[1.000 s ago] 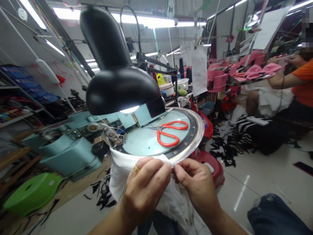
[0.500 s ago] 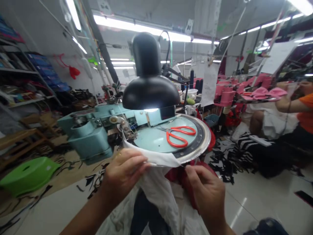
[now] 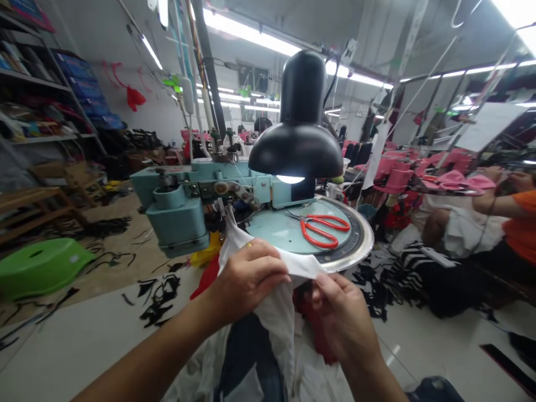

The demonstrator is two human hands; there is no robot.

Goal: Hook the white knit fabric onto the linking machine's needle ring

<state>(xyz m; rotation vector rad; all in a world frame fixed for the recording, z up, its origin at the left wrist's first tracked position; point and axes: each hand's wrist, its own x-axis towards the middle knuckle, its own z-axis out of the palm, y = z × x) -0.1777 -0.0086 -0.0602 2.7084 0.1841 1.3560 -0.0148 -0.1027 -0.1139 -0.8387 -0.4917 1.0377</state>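
Observation:
White fabric point(image 3: 299, 264) runs along the near rim of a round, toothed dial plate on a light-blue sewing machine point(image 3: 176, 220). My left hand point(image 3: 253, 273) pinches the fabric's upper edge at the rim, left of centre. With thumb and fingertips, my right hand point(image 3: 341, 310) grips the fabric's right end. The cloth reaches up to the machine's sewing head on the left and hangs down over the lap. Red-handled scissors point(image 3: 322, 230) lie on the plate's light-blue top, blades pointing left. A black lamp point(image 3: 297, 148) shines above the plate.
A green stool point(image 3: 44, 265) stands on the floor at left, near scattered black scraps point(image 3: 161, 296). Shelves point(image 3: 39, 78) line the left wall. On the right, a person in an orange sleeve point(image 3: 521, 223) sits by a machine with pink pieces point(image 3: 464, 181).
My right hand has moved onto the fabric's right end, where it was just beyond it before. The view has shifted, so lamp and machine appear farther right.

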